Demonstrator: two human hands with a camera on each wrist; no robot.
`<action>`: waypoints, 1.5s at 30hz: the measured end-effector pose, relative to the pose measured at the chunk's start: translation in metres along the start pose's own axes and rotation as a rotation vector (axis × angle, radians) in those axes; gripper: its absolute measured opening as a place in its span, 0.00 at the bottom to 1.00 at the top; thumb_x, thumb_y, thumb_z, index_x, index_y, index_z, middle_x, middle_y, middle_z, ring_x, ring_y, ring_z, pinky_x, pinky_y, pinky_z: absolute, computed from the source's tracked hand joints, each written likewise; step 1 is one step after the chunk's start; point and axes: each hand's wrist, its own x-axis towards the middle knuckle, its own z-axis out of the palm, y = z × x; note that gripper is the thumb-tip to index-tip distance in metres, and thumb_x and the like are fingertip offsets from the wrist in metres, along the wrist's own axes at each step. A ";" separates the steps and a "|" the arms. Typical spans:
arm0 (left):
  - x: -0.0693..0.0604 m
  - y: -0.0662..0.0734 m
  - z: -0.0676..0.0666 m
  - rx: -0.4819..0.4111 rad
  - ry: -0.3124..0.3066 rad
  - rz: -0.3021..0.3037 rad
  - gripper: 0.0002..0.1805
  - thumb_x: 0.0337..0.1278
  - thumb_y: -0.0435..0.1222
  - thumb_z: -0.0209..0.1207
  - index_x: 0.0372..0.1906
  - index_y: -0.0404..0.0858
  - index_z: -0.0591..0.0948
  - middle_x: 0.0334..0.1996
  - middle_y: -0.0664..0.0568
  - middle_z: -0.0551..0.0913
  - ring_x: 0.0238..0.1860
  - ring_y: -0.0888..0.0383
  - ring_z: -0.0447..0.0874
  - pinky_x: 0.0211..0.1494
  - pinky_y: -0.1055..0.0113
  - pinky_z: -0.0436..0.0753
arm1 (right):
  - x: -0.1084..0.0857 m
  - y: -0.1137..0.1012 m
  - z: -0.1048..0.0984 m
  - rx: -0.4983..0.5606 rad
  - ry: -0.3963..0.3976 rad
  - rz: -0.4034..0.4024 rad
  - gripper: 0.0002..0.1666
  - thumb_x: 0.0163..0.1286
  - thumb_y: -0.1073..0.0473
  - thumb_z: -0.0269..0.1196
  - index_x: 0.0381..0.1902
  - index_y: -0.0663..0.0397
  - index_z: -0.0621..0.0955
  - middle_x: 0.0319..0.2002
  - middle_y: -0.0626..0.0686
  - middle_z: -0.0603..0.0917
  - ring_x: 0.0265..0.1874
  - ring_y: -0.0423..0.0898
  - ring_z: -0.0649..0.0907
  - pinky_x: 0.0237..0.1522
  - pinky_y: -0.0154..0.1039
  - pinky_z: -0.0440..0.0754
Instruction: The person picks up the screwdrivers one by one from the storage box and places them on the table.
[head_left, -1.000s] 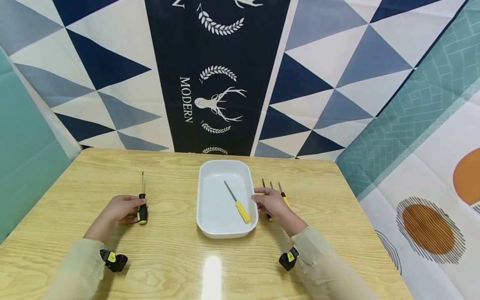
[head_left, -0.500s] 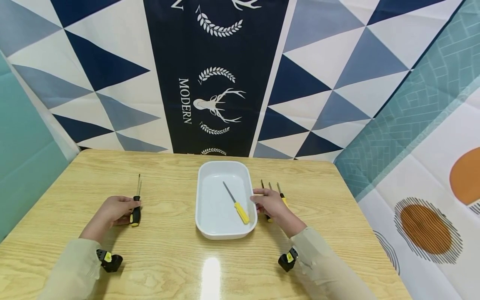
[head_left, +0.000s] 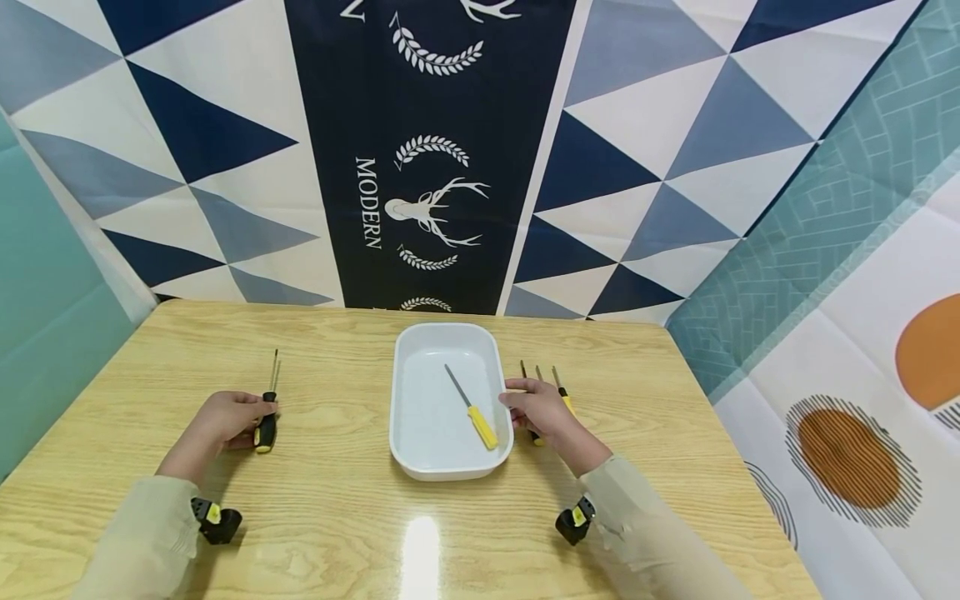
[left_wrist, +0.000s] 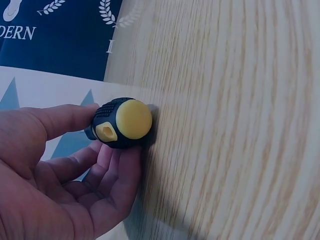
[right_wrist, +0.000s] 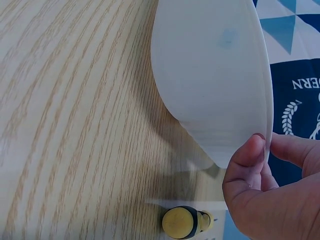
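Note:
In the head view my left hand (head_left: 228, 421) grips a screwdriver (head_left: 266, 432) with a black and yellow handle; its thin shaft points to the back of the table. In the left wrist view the thumb lies on one side of the screwdriver (left_wrist: 122, 122) handle and the fingers on the other, the round yellow end cap facing the camera. My right hand (head_left: 542, 408) pinches the right rim of a white rectangular tray (head_left: 405, 450) between thumb and fingers, plainly seen in the right wrist view. Inside the tray lies a yellow-handled tool (head_left: 482, 427) with a grey shaft.
Right of the tray, partly behind my right hand, lie several screwdriver-like tools, one with a black and yellow handle (head_left: 537, 438) and one with a yellow handle (head_left: 567, 406). Everything stands on a wooden table (head_left: 337, 500) with a patterned cloth wall (head_left: 435, 283) behind.
My left hand has shifted a little to the left with the screwdriver, which now leans slightly more. The right hand and the tray have stayed in place.

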 end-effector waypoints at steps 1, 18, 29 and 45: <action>0.000 0.000 0.000 0.005 0.000 0.004 0.32 0.63 0.43 0.53 0.59 0.20 0.64 0.40 0.42 0.76 0.32 0.61 0.76 0.36 0.64 0.85 | 0.000 0.000 0.000 0.000 -0.004 -0.004 0.24 0.66 0.61 0.59 0.60 0.60 0.71 0.31 0.52 0.81 0.24 0.41 0.77 0.27 0.31 0.77; 0.001 0.000 -0.001 0.082 0.024 0.004 0.33 0.62 0.46 0.53 0.58 0.20 0.67 0.42 0.39 0.75 0.36 0.57 0.76 0.37 0.65 0.84 | -0.003 -0.002 0.000 -0.001 0.002 0.000 0.23 0.67 0.61 0.58 0.59 0.59 0.72 0.33 0.54 0.81 0.23 0.42 0.77 0.27 0.32 0.77; 0.002 -0.001 -0.001 0.077 0.047 0.004 0.31 0.62 0.45 0.54 0.57 0.20 0.69 0.41 0.38 0.76 0.36 0.58 0.78 0.37 0.66 0.85 | -0.001 0.000 0.000 0.010 0.011 0.008 0.23 0.66 0.62 0.58 0.59 0.60 0.72 0.30 0.53 0.82 0.22 0.41 0.77 0.25 0.31 0.76; 0.003 -0.005 0.000 0.061 0.090 -0.003 0.30 0.59 0.45 0.58 0.54 0.22 0.72 0.49 0.31 0.74 0.42 0.49 0.79 0.39 0.62 0.85 | -0.004 0.001 0.001 -0.006 0.022 0.014 0.23 0.66 0.62 0.59 0.59 0.58 0.73 0.31 0.52 0.81 0.22 0.42 0.76 0.26 0.32 0.77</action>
